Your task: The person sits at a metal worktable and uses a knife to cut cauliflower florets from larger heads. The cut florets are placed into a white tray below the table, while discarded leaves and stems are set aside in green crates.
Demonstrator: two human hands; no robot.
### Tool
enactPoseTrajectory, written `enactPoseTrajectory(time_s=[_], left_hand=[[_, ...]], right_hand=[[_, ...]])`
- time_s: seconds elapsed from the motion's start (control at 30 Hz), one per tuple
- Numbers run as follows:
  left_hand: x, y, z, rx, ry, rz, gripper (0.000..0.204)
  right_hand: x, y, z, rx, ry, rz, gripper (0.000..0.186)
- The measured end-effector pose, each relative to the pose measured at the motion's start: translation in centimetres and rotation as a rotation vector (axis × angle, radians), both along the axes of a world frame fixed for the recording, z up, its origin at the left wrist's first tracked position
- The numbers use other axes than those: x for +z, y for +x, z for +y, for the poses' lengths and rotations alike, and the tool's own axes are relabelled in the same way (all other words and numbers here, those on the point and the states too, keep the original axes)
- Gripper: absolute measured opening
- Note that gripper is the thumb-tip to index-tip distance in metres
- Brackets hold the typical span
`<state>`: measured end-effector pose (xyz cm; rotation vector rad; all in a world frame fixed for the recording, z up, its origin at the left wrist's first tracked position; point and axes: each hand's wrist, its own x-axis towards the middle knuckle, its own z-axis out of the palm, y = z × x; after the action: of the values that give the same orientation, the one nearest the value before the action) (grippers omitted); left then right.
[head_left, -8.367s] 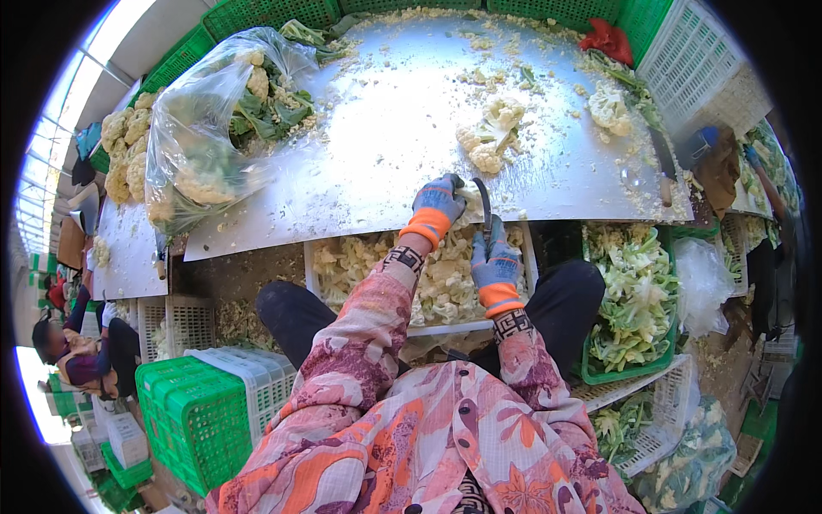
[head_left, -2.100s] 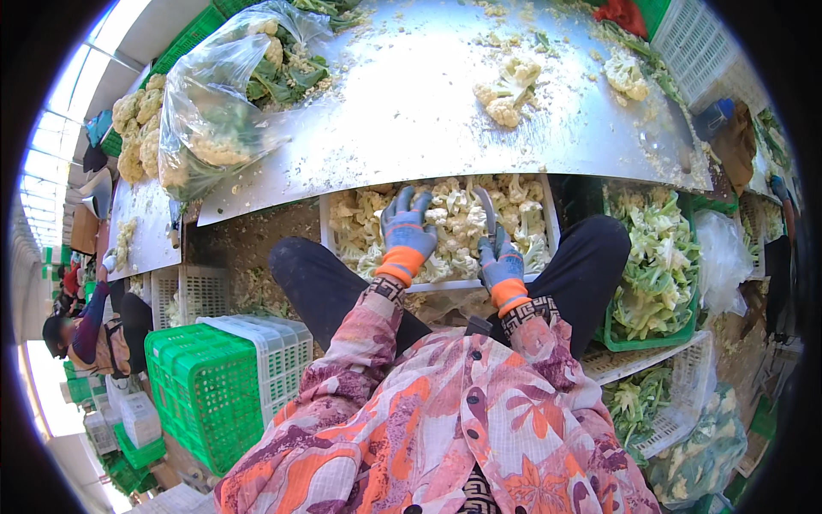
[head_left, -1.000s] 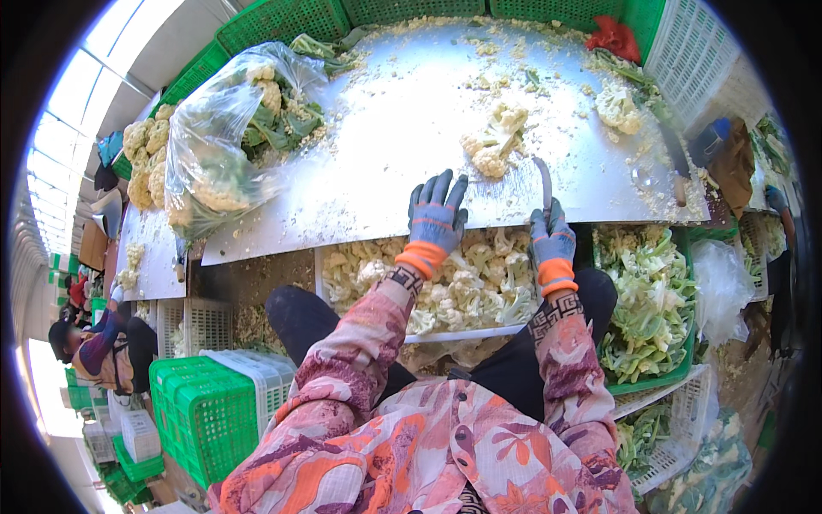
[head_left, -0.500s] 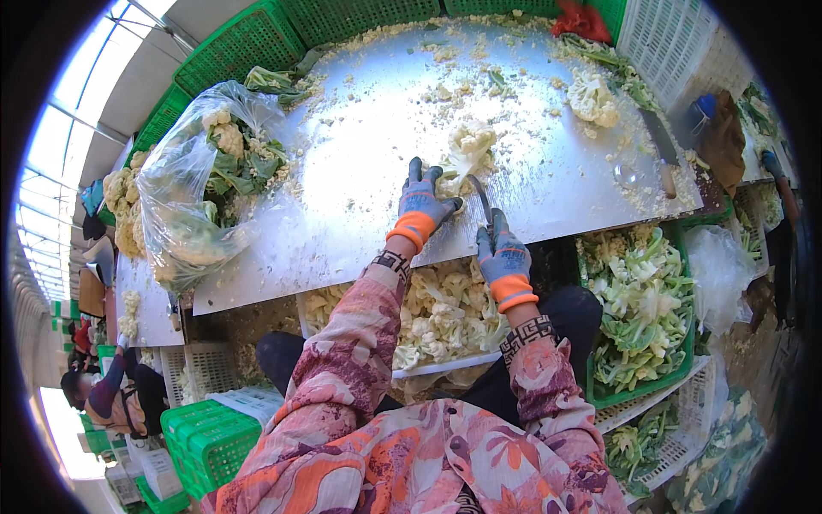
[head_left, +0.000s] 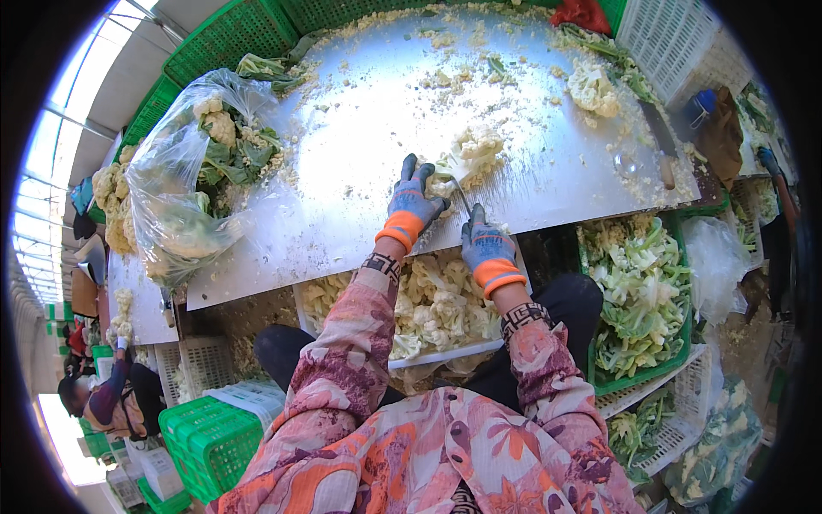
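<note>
A cut cauliflower lies on the pale work surface in front of me, its stem end towards my left hand. My left hand, in a grey-blue glove with an orange cuff, has its thumb and fingers around the near left part of the cauliflower. My right hand, gloved alike, grips a small knife whose handle is hidden in the fist. The blade's tip meets the cauliflower beside my left thumb. Below the table edge, a white crate full of cauliflower florets stands between my knees.
On the left, a clear plastic bag holds cauliflower heads and leaves. A larger knife and a cauliflower piece lie at the right. Green crates line the far edge; another crate holds trimmings. A co-worker sits far left.
Both hands have shifted slightly left, and the right hand has risen a little. The knife's tip has moved left along the cauliflower, which now lies more tilted to the right.
</note>
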<state>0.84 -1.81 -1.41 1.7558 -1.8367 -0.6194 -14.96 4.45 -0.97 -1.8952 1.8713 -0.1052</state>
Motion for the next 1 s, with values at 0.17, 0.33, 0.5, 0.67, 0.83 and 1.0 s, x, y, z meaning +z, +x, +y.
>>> enactPoseTrajectory(time_s=[0.17,0.33,0.5,0.67,0.83,1.0], left_hand=[[0.3,0.5,-0.8,-0.010,0.035,-0.023,0.067],[1.5,1.8,-1.4,-0.130,0.069,-0.045,0.081],[1.4,1.5,-0.8,-0.080,0.063,-0.086,0.086],[1.4,0.4,0.0,-0.060,0.039,-0.084,0.085],[0.4,1.3,0.1,-0.030,0.027,0.024,0.084],[0.2,2.9,-0.8,-0.123,0.053,0.086,0.084]], right_hand=[[-1.1,-0.7,1.9,-0.005,-0.018,0.051,0.056],[-1.8,-1.1,2.1,-0.019,-0.045,-0.018,0.058],[1.1,1.6,1.2,-0.138,-0.046,-0.117,0.059],[1.1,3.2,-1.3,-0.157,0.080,0.018,0.061],[-0.3,3.1,-0.8,-0.141,0.078,0.035,0.060],[-1.6,-0.2,2.5,-0.093,0.007,0.028,0.059]])
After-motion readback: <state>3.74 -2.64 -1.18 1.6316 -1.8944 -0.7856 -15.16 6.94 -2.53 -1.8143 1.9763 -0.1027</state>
